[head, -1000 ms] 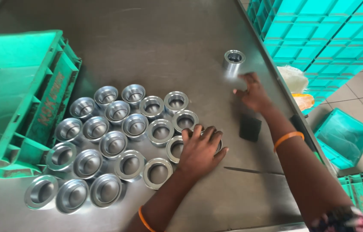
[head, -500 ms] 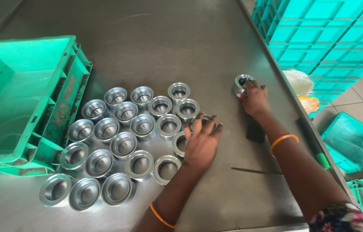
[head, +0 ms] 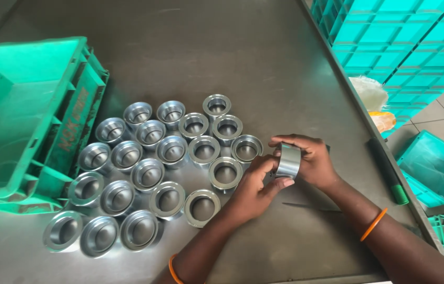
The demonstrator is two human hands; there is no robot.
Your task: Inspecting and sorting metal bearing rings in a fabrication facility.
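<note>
Steel cup sits right of frame centre, gripped between left hand and right hand, tipped on its side, axis running left-right.

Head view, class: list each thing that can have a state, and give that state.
Metal cup: lifted, on its side, held by both hands.
Left hand: gripping cup.
Right hand: gripping cup.
Grouped cups: standing on table, mouths up.
Green crate: tipped on its side.
</note>
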